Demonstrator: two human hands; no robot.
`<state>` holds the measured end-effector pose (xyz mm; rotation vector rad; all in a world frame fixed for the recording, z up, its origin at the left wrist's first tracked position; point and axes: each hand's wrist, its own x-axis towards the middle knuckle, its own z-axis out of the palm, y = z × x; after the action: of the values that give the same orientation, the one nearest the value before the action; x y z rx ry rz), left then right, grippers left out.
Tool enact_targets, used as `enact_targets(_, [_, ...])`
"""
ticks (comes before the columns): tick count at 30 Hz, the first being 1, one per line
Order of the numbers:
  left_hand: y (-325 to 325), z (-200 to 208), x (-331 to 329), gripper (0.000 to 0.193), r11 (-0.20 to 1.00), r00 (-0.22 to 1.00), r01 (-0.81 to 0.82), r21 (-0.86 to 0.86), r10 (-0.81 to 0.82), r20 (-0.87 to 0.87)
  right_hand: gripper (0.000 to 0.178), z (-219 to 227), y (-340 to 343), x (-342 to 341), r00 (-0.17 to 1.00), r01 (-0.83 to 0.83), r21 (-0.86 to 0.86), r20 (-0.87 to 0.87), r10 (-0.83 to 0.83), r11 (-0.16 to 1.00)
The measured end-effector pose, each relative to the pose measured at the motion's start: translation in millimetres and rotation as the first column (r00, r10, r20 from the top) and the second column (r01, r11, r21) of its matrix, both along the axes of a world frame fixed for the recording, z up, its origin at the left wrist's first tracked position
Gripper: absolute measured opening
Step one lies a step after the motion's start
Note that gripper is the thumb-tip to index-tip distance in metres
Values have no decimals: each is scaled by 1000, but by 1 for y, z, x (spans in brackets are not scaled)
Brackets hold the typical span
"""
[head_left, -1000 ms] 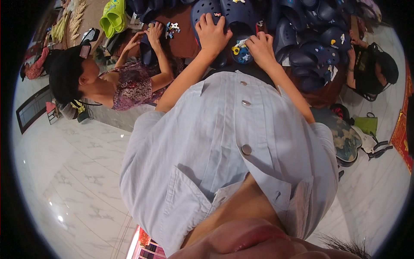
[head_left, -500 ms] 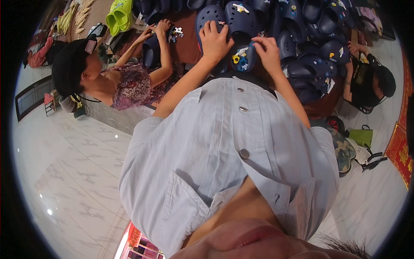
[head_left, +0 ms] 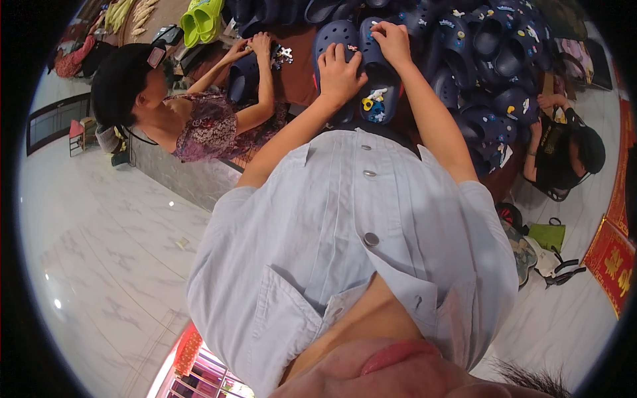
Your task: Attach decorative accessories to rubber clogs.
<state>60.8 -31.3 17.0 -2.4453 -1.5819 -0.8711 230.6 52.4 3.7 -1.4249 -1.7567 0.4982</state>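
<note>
Charms [head_left: 373, 104] lie in the right clog [head_left: 385, 76], so work seems unfinished; the left clog [head_left: 330, 36] shows one charm [head_left: 352, 48]. Left hand [head_left: 339, 75] rests there, fingers open; right hand [head_left: 394, 46] bends over the right clog's toe, grip unclear.

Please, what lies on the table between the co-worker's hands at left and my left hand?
In the head view, a few small charms lie there on the brown table, nearer the co-worker's hands than your left hand.
</note>
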Motion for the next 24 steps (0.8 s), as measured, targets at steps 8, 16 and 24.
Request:
enact_targets(8, [-5, 2, -3, 49, 1000, 1000, -12, -23, 12, -2, 12, 1, 2, -8, 970, 59, 94, 228, -79, 994])
enact_targets(16, [-5, 1, -1, 49, 999, 1000, -17, -48, 17, -1, 12, 8, -15, 6, 911, -59, 184, 412, -23, 981])
enact_targets(24, [-2, 1, 1, 47, 999, 1000, -15, -38, 15, 6, 27, 30, -14, 18, 642, -327, 149, 759, 104, 933])
